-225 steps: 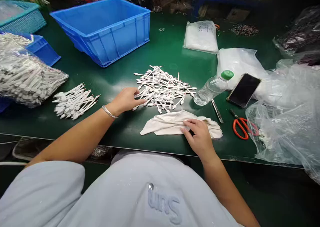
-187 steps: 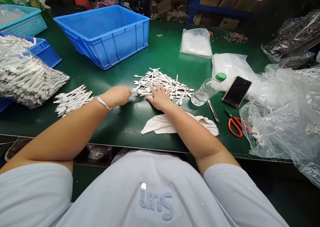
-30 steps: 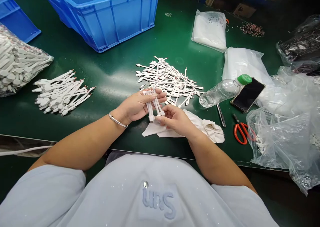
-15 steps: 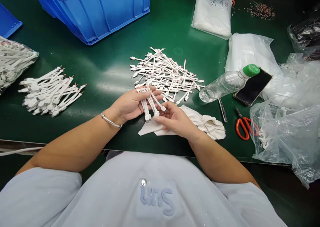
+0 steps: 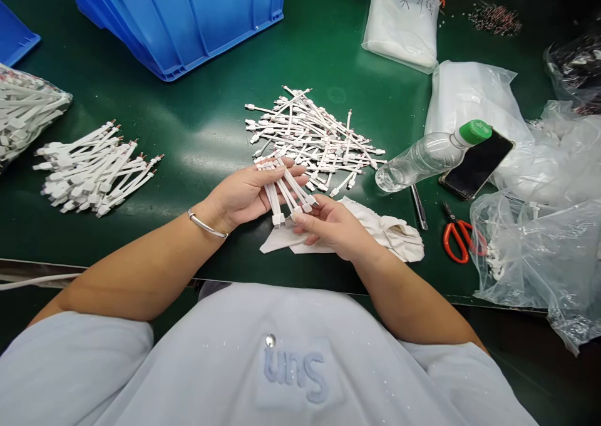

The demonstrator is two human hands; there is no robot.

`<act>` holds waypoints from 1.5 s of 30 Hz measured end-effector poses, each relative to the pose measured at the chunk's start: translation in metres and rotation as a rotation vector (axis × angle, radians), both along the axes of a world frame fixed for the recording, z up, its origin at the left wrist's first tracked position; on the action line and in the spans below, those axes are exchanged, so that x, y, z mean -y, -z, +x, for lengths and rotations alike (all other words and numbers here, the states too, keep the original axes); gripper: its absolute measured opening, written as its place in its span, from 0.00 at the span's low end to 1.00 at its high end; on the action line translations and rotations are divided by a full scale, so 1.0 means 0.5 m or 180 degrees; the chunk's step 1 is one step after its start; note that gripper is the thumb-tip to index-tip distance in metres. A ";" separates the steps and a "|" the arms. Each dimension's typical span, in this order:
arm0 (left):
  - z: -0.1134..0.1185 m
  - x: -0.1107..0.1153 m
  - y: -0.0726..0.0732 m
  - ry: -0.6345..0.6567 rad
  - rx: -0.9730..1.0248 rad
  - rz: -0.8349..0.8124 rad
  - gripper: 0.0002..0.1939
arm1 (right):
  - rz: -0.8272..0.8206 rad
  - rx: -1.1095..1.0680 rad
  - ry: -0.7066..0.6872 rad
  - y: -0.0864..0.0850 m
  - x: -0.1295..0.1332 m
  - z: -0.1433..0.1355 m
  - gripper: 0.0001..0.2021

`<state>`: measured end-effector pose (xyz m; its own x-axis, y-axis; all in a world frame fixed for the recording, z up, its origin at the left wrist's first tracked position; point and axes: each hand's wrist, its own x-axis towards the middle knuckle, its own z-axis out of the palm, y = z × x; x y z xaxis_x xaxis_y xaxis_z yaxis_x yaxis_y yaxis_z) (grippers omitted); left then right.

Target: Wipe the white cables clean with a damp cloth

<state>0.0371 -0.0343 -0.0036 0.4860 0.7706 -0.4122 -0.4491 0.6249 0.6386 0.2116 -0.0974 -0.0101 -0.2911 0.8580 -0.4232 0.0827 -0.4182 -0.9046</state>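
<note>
Several short white cables lie fanned out between my hands, their connector ends pointing toward me. My left hand grips them near their wire ends, thumb on top and fingers beneath. At the connector ends, my right hand has its thumb and fingers closed on some of the same cables. A loose pile of white cables lies just beyond my hands, and a neater heap is to the left. Under my right hand rests a crumpled white cloth.
A blue bin stands at the back left, near a bag of cables. To the right are a bottle, a phone, a pen, red-handled cutters and clear plastic bags.
The cables between my hands are spread wider, with more connectors showing at my right fingers. My right hand has shifted slightly; my left hand keeps its hold.
</note>
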 end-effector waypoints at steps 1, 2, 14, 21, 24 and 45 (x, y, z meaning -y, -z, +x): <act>0.000 0.001 -0.001 0.0011 0.0035 0.0019 0.08 | -0.0099 -0.0084 -0.0040 0.001 0.001 -0.002 0.19; 0.000 0.002 -0.001 0.0020 0.0064 0.0039 0.08 | -0.0209 -0.0144 -0.0079 0.002 0.001 -0.004 0.19; 0.003 0.009 -0.013 -0.0115 0.0161 0.0053 0.09 | -0.0182 -0.0005 0.0252 0.007 0.007 -0.021 0.20; 0.004 0.012 -0.017 -0.0246 0.0281 -0.0021 0.11 | -0.0224 -0.0285 0.0481 0.012 0.006 -0.030 0.21; 0.008 0.015 -0.016 -0.0259 0.0307 -0.0019 0.12 | -0.0528 -0.0406 0.0237 0.006 0.009 -0.040 0.21; 0.007 0.016 -0.012 -0.0164 0.0475 -0.0007 0.10 | -0.0987 -0.0924 0.0001 0.004 0.005 -0.041 0.16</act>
<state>0.0405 -0.0425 0.0023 0.5017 0.7954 -0.3401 -0.5705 0.5998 0.5610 0.1912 -0.1000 -0.0119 -0.4360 0.7031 -0.5618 -0.1572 -0.6741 -0.7217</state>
